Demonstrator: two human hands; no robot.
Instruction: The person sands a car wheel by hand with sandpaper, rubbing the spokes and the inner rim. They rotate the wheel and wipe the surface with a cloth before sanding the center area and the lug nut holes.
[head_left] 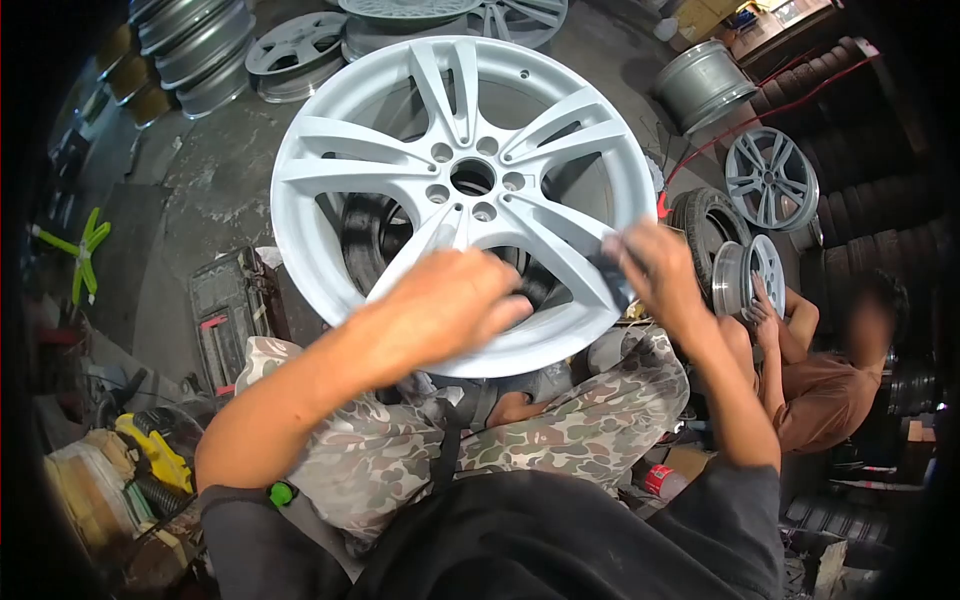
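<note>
A large silver car wheel rim (330, 240) with split spokes lies in front of me, above my knees. My left hand (455, 300) hovers over its near spoke, blurred by motion. Its fingers are loosely bent, the thumb stands apart from them, and nothing shows in its grip. At the right side of the rim, my right hand (655, 275) is closed on a dark thin sheet (617, 284), which lies against the end of a spoke. A dark tyre (365, 240) shows through the openings under the rim.
To the right, a person in a brown shirt (825, 400) handles another rim (735, 280). More rims (205, 55) stand stacked at the back left. A dark toolbox (230, 315), a green star-shaped object (85, 255) and a yellow tool (160, 450) are on my left.
</note>
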